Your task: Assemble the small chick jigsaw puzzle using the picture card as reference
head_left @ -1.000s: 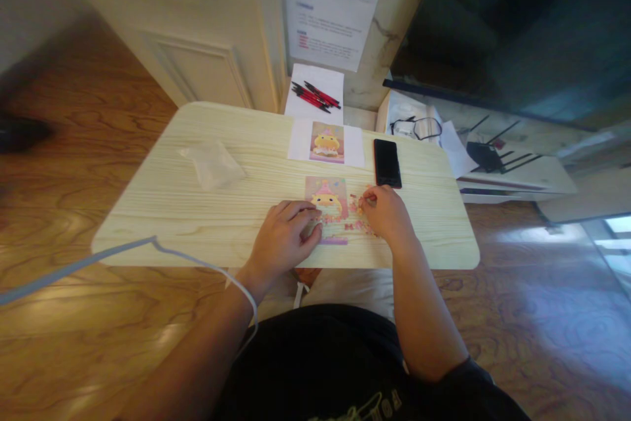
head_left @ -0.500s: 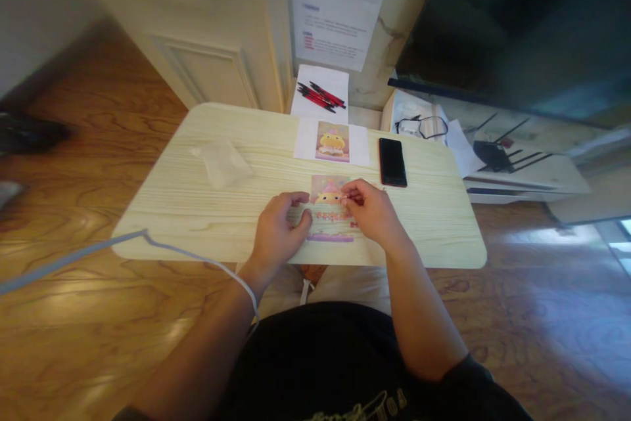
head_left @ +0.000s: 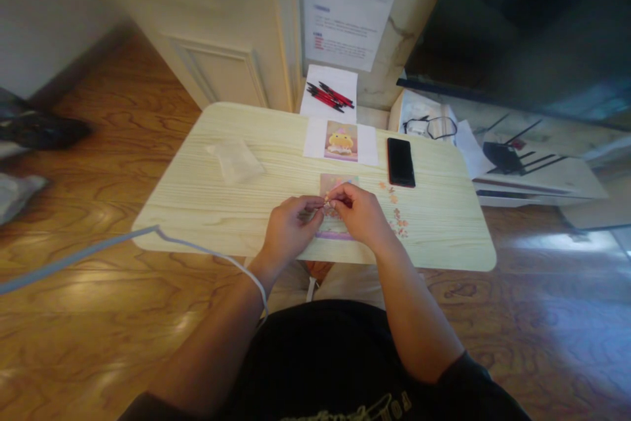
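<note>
Pink-and-yellow puzzle, both hands on it

Right hand (head_left: 363, 214) is pinched nearly closed over the puzzle (head_left: 327, 182), with something tiny at the fingertips; looks like a piece, but it's too blurry to say more. Left hand (head_left: 290, 225) comes in from the other side, thumb and fingers almost meeting, tips right beside the right hand's. Can't tell whether the left has hold of anything itself. Puzzle's flat on the pale worktop (head_left: 197, 211), around the middle and closer to the near edge; the hands hide a lot of it, so you mostly get the top part and a purple strip at the bottom. Loose pieces (head_left: 398, 222) are scattered beside the right hand, on the side toward the right edge. Further out, a printed picture (head_left: 341, 140) on white paper (head_left: 367, 145) lies by the far edge, straight beyond the puzzle, and a black phone (head_left: 401, 163) is next to it, toward the far right corner. Whitish bag (head_left: 235, 162) is over toward the far left corner. Red and black pens (head_left: 329, 98) are on another sheet (head_left: 348, 81) just past the far edge.
</note>
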Demonstrator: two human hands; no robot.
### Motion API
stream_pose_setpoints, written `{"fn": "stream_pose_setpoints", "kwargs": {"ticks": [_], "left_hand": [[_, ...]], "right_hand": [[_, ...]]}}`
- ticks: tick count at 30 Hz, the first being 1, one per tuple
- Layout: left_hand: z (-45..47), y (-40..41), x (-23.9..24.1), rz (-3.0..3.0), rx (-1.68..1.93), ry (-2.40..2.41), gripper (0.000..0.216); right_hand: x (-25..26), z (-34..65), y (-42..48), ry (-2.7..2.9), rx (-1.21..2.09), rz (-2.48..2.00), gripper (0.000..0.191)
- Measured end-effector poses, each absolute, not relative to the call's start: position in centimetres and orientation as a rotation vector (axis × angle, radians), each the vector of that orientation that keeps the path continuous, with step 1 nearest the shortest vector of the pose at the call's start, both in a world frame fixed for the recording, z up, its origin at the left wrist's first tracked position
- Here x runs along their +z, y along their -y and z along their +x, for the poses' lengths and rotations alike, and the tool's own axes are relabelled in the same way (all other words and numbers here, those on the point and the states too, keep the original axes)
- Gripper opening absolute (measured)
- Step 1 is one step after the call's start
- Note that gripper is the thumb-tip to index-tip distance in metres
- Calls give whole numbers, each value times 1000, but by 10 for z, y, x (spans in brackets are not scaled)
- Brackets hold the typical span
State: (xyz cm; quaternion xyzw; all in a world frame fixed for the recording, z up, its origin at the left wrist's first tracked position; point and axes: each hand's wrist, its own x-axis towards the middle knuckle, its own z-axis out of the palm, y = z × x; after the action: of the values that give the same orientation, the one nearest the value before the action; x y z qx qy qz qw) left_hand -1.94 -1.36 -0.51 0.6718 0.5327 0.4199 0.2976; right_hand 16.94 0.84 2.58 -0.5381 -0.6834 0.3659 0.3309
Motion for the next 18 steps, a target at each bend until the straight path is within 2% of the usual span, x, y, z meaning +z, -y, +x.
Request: {"fn": "stream_pose_setpoints", "kwargs": {"ticks": [8,18], "left_hand": [[-21,13,-7,1804,1104,-1429,20],[-19,10,-4,1971,1002,-1651,21]], "right_hand": [[21,169,-8,1745,1032,-1356,15],[30,178,-3,1803,865,-1362,13]]}}
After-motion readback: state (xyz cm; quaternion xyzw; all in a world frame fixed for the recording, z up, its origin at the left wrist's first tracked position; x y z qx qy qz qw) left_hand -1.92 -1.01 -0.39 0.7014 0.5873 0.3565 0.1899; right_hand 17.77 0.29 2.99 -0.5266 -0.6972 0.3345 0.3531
